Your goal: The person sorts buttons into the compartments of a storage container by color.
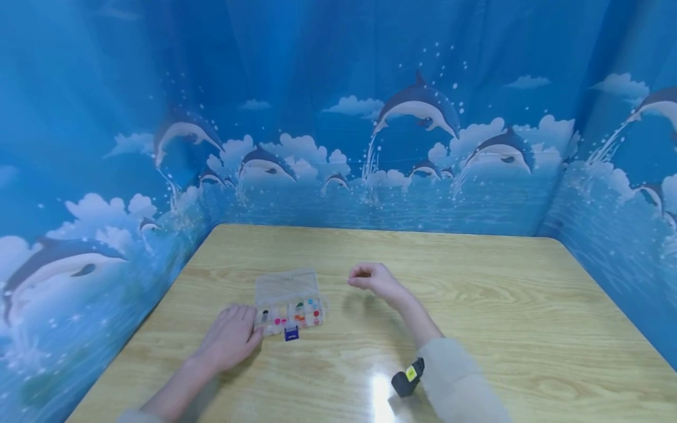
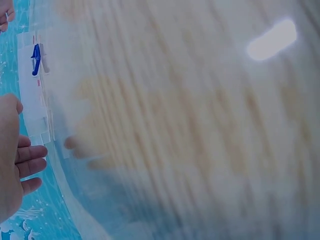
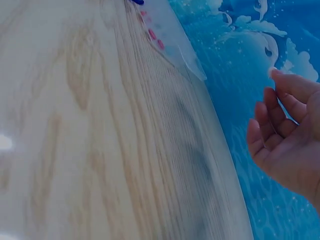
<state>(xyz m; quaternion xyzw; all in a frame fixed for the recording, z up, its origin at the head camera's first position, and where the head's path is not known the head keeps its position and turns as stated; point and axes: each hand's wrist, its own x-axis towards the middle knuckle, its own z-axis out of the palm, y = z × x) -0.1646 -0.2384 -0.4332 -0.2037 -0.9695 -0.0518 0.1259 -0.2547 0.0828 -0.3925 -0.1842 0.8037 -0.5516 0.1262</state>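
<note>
A clear plastic compartment box [image 1: 291, 317] stands with its lid [image 1: 287, 286] raised on the far side. Small red, pink, orange, green, blue and dark pieces lie in its compartments, and a blue clasp [image 1: 291, 333] hangs at the front. Against the box's left end rests my left hand [image 1: 228, 339], palm down with fingers extended. To the right of the box, my right hand [image 1: 376, 281] hovers above the table with thumb and index finger brought together. A pale spot shows at its fingertips in the right wrist view; whether it is a small piece or a nail cannot be told.
The wood-grain table [image 1: 476, 294] extends well to the right of the box. A blue curtain [image 1: 317, 117] with dolphins surrounds its back and sides. On my right wrist sits a black device [image 1: 406, 380] with a yellow mark. Light glares off the table's front.
</note>
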